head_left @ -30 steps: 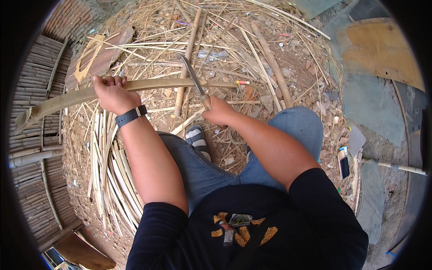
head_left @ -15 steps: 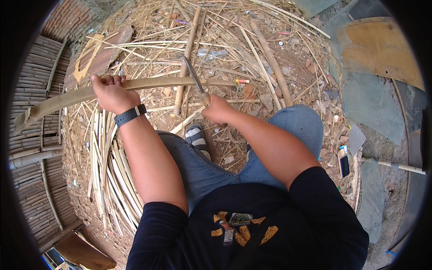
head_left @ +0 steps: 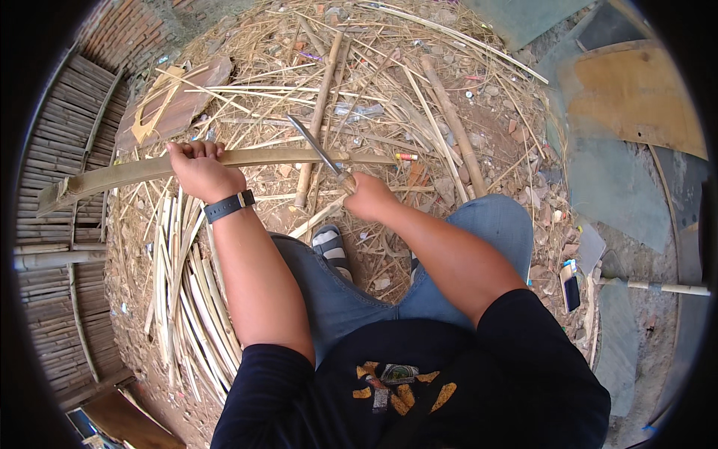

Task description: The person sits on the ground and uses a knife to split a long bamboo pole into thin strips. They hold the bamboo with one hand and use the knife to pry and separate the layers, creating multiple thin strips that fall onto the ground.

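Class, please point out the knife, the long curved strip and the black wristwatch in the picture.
Knife point(head_left: 315, 146): head view, on the blade.
Long curved strip point(head_left: 273, 156): head view, on the stretch left of the knife.
Black wristwatch point(head_left: 227, 207): head view, on the band.

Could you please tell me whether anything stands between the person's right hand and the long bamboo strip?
Only the knife gripped in the right hand: its blade lies across the bamboo strip, to the right of the left hand, which holds the strip. Nothing else visible stands between them.
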`<action>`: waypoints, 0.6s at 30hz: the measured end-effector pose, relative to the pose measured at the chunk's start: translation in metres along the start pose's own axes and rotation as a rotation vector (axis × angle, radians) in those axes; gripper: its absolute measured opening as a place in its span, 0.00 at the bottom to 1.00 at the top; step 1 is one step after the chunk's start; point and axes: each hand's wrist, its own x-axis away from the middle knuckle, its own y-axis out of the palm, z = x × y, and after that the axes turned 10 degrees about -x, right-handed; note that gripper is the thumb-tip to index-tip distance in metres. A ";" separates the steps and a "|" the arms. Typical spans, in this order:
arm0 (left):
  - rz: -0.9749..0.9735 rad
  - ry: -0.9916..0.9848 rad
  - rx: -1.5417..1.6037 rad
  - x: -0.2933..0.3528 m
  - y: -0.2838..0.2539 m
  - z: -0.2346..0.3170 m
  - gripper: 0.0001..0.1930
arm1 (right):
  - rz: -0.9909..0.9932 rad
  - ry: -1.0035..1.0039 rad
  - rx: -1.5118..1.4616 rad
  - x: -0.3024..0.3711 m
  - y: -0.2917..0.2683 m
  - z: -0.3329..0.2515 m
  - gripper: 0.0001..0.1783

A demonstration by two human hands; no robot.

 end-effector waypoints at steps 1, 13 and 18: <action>0.010 -0.004 0.005 -0.002 -0.002 0.002 0.17 | -0.033 -0.012 0.000 0.010 -0.001 -0.016 0.23; 0.026 -0.016 0.068 0.002 0.002 0.004 0.18 | -0.047 -0.114 -0.039 0.018 0.001 -0.020 0.25; -0.008 -0.010 0.068 0.004 0.004 0.003 0.18 | -0.020 -0.128 0.006 0.004 0.002 -0.004 0.25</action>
